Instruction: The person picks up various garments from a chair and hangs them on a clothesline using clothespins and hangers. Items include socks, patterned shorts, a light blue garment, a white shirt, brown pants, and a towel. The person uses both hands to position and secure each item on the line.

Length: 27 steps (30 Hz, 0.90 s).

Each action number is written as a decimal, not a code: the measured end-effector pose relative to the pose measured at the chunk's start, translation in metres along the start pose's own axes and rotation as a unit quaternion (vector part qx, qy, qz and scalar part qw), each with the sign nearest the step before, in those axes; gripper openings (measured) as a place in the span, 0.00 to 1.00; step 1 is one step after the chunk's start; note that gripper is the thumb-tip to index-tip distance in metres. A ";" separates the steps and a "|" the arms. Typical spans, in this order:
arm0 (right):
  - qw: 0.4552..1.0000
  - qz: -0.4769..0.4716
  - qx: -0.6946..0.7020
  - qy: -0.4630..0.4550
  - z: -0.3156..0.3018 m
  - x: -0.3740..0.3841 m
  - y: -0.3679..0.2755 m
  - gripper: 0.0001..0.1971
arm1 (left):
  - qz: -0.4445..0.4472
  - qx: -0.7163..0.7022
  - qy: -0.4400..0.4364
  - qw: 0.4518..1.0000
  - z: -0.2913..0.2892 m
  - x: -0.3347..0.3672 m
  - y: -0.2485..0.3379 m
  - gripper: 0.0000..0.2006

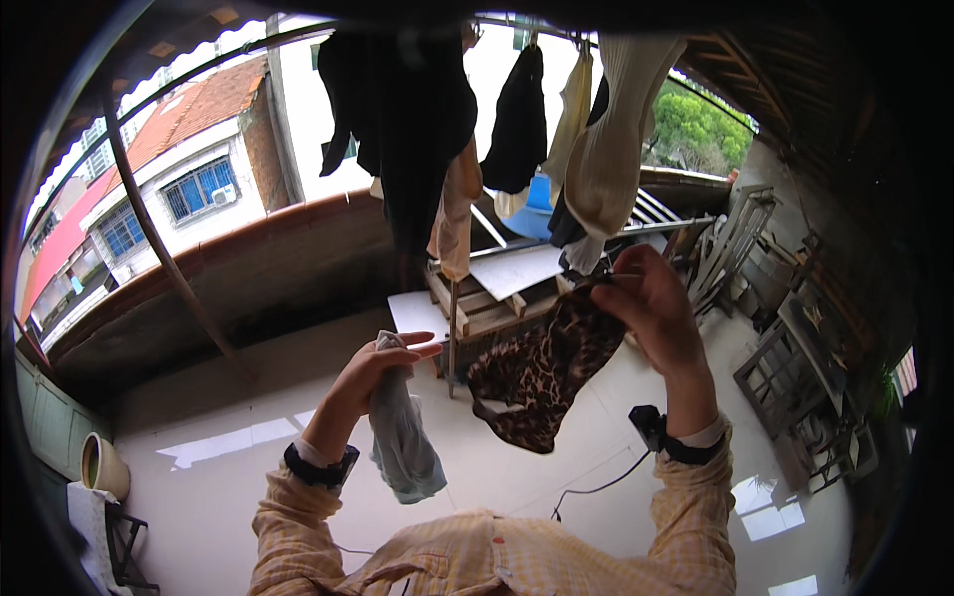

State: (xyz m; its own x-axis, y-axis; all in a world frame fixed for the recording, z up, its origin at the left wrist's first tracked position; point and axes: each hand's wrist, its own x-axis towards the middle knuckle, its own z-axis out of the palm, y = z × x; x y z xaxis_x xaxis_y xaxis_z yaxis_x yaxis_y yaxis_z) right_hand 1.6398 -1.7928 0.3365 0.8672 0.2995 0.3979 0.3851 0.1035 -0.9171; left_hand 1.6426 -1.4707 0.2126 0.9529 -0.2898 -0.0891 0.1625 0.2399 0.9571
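Note:
My left hand point(373, 375) grips a light grey-blue cloth garment point(405, 447), perhaps a sock, which hangs down below the fingers. Some of those fingers stretch out to the right. Higher and to the right, my right hand point(651, 308) pinches the upper edge of a brown leopard-print cloth point(547, 372). That cloth droops down and leftward, apart from the grey-blue one. Just above my right hand dangles a long cream sock point(603, 149). Black garments point(412, 129), a small black piece point(517, 119) and a beige one point(459, 209) hang farther left from overhead.
Behind the laundry stand a wooden pallet-like frame point(487, 316), white boards point(512, 270) and a blue object point(532, 211). A low wall point(248, 273) runs along the far side. Frames and stacked furniture point(795, 368) crowd the right. A cream pot point(104, 467) stands at the left.

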 end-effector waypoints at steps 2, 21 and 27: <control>0.996 -0.029 -0.055 -0.068 0.017 0.009 -0.017 0.14 | 0.085 0.020 -0.023 0.996 0.026 -0.005 0.039 0.19; 0.878 -0.253 -0.396 0.088 0.035 0.167 -0.165 0.25 | 0.468 0.209 0.109 0.852 0.138 0.031 0.239 0.11; 0.971 -0.182 -0.140 -0.071 0.045 0.197 -0.166 0.21 | 0.438 0.231 0.140 0.857 0.126 0.041 0.246 0.13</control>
State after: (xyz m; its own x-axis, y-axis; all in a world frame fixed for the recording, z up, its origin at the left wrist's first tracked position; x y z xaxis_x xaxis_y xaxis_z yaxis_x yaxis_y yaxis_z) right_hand 1.7325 -1.7078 0.5657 0.6122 0.4214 0.6690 0.7463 -0.0285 -0.6650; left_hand 1.6895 -1.5404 0.4794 0.6921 0.0637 0.7190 -0.7041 -0.1595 0.6920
